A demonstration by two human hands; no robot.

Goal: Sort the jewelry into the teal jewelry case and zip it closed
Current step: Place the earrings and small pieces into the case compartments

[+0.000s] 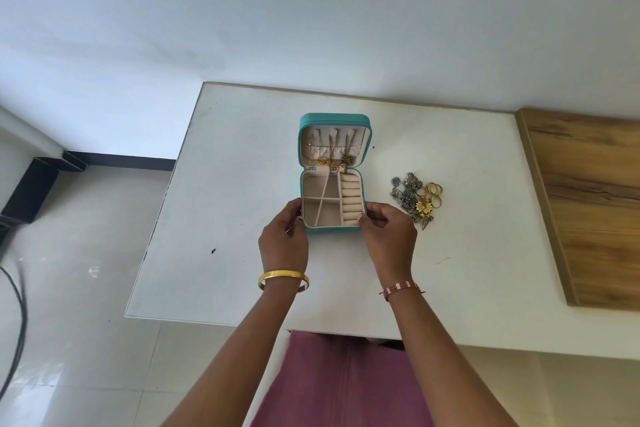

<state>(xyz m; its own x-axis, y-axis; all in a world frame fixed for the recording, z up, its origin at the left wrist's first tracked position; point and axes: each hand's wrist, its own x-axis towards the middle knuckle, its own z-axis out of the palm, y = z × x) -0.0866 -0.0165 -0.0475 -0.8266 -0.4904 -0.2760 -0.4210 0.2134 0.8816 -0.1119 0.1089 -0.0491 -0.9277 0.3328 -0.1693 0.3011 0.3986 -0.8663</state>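
The teal jewelry case (334, 119) lies open in the middle of the white table (242, 184), lid tipped back. Chains (334, 156) hang from hooks inside the lid. The cream tray (320, 191) below has dividers and ring rolls and looks bare. My left hand (284, 236) holds the tray's near left corner. At the near right corner my right hand (389, 232) grips the edge with curled fingers. A pile of loose jewelry (415, 198), dark earrings and gold rings, lies on the table just right of the case, beyond my right hand.
A wooden board (588, 204) covers the table's right side. The table's left edge drops to a tiled floor with a black cable (17, 322). A white wall rises behind the table. Purple cloth (346, 381) shows below the near edge.
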